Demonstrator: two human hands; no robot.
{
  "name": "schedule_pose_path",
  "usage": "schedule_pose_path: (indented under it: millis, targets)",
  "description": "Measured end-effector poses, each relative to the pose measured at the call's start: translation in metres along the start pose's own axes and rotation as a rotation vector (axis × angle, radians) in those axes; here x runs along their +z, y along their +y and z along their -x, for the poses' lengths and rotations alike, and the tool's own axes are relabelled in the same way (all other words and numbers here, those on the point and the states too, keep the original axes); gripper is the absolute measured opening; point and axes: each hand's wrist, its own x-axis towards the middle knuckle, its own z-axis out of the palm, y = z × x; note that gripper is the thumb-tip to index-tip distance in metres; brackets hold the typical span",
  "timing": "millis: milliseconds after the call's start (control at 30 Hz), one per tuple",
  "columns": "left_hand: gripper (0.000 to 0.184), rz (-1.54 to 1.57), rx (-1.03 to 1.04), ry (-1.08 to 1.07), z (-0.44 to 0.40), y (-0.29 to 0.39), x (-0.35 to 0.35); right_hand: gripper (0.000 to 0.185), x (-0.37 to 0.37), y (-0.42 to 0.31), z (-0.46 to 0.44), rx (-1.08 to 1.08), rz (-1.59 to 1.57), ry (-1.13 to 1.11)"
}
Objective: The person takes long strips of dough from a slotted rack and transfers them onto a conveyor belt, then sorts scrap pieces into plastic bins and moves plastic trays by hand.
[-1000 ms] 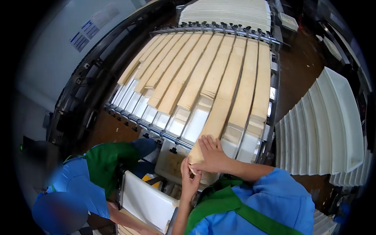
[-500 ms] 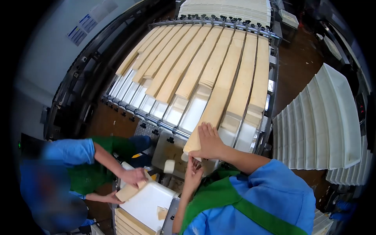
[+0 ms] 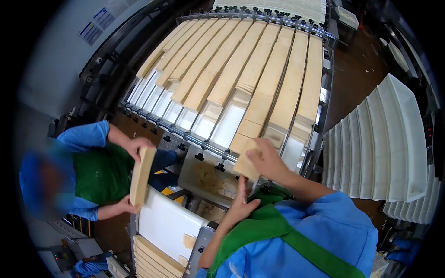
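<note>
My right hand (image 3: pixel 268 161) is closed around a short, pale cream block (image 3: pixel 248 164), tilted at the near end of the lanes. Just below it is my left hand (image 3: pixel 240 206), with the index finger stretched up to the block's lower edge and the thumb apart; its other fingers are partly hidden. Beyond the block, a long cream bar (image 3: pixel 259 109) lies in its lane with cross cuts near its end. Several similar bars fill the lanes of the rack (image 3: pixel 227 125), whose white bed shows between them.
At left a co-worker (image 3: pixel 102 176) holds a cream bar (image 3: pixel 142 178) in both hands over a white surface (image 3: pixel 169 220). More bars (image 3: pixel 157 259) lie below it. A bin with scraps (image 3: pixel 208 178) sits under the rack's front rail. Stacked white trays (image 3: pixel 371 143) stand at right.
My right hand has gone from lying flat on the bar's end to gripping a separate short block. My left hand has moved slightly down. The co-worker has raised a bar off the white surface.
</note>
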Motion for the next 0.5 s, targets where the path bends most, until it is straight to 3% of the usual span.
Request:
schedule_pose_path:
  millis: [67,133,167,267,400,500]
  targets:
    - [0.100,-0.002,0.013,-0.044,-0.009,-0.008,0.006,0.051,-0.018,0.021,-0.009,0.036,0.070,0.040]
    - [0.097,-0.083,-0.113,-0.102,-0.017,-0.016,0.010,0.052,-0.033,0.034,-0.020,0.272,-0.005,-0.145]
    - [0.097,-0.076,-0.111,-0.101,-0.020,-0.022,0.011,0.052,-0.033,0.045,-0.024,0.273,0.002,-0.147]
    - [0.094,-0.114,-0.145,-0.128,-0.024,-0.029,0.015,0.058,-0.031,0.064,-0.039,0.276,0.222,-0.465]
    - [0.095,0.032,-0.299,-0.103,-0.030,-0.012,0.016,0.061,-0.026,0.041,-0.036,0.326,0.354,-0.480]
    - [0.094,0.111,-0.364,-0.126,-0.037,0.005,0.015,0.056,-0.027,0.042,-0.033,0.230,0.460,-0.388]
